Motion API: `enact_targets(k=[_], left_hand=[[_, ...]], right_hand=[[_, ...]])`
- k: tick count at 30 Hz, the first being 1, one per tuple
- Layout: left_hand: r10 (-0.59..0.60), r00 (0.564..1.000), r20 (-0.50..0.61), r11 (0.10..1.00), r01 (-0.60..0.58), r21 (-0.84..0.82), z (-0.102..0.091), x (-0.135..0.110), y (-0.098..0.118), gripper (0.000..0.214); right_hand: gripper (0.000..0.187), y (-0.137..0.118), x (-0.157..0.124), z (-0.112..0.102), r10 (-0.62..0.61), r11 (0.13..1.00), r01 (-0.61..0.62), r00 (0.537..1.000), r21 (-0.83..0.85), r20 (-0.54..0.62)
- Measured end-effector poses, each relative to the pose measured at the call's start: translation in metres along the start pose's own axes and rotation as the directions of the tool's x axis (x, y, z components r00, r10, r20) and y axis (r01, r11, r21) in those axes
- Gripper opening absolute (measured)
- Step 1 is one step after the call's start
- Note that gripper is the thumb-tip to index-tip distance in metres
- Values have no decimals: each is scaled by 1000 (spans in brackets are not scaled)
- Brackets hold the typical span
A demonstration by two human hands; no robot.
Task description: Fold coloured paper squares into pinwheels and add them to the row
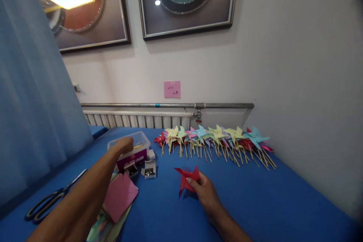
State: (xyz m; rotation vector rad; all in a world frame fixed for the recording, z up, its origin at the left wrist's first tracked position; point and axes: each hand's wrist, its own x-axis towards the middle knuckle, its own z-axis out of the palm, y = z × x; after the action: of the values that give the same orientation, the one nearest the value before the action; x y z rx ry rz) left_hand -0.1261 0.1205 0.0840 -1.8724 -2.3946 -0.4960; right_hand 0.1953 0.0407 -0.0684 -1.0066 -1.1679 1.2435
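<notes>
A red paper pinwheel (185, 179) without a visible stick is pinched by my right hand (204, 191), thumb near its centre. My left hand (124, 145) reaches over the rim of a clear plastic box (141, 140) with a purple label; its fingers are hidden inside. Some thin wooden sticks (138, 146) show in that box. In front of it stand two small open cartons; the right carton (150, 170) holds shiny metal bits, and the left carton (131, 170) is partly shaded. Sheets of coloured paper, a pink sheet (120, 196) on top, lie beneath my left forearm.
A long row of finished pinwheels on sticks (217, 134) lies along the back of the blue table (170, 219). Dark-handled scissors (51, 200) rest at the left. Behind are a radiator (136, 119) and pipe (141, 105); a blue curtain (34, 102) hangs left.
</notes>
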Motion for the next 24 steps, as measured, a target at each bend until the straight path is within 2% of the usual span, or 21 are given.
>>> enact_targets(k=[3, 4, 6, 8, 10, 12, 13, 14, 17, 19, 24], left_hand=[[40, 998, -46, 995, -35, 89, -6, -19, 15, 23], [74, 994, -79, 995, -68, 73, -2, -30, 23, 28], [208, 968, -139, 973, -219, -73, 15, -58, 43, 25], [317, 922, -222, 925, -352, -141, 40, -87, 63, 21], [410, 861, -302, 886, -454, -93, 65, -109, 78, 23], [490, 802, -342, 842, -537, -53, 80, -117, 82, 26], [510, 789, -341, 827, -559, -56, 83, -115, 80, 27], [506, 795, -333, 828, -557, -72, 83, -111, 75, 28], [401, 877, -263, 876, -452, -170, 73, -89, 56, 25], [352, 908, -226, 892, -399, -215, 65, -77, 47, 22], [337, 904, -261, 897, -393, -203, 58, -67, 42, 25]], right_hand=[[24, -1, 0, 1, -1, 1000, 2, 1000, 15, -7], [25, -1, 0, 1, -2, 1000, 2, 1000, 17, -11], [26, -2, 1, 0, 0, 1000, 1, 1000, 22, -26], [29, -3, 1, -1, 3, 999, -2, 999, 46, -34], [34, -4, 1, -2, 20, 997, -17, 999, 81, -33], [38, -6, 1, -3, 41, 993, -37, 999, 109, -32], [38, -6, 1, -4, 39, 992, -35, 999, 121, -36], [38, -7, 1, -4, 44, 992, -39, 998, 118, -40], [37, -7, 0, -5, 61, 995, -57, 997, 81, -47], [38, -7, 0, -6, 67, 995, -64, 997, 75, -44], [38, -8, 0, -5, 84, 994, -81, 996, 69, -35]])
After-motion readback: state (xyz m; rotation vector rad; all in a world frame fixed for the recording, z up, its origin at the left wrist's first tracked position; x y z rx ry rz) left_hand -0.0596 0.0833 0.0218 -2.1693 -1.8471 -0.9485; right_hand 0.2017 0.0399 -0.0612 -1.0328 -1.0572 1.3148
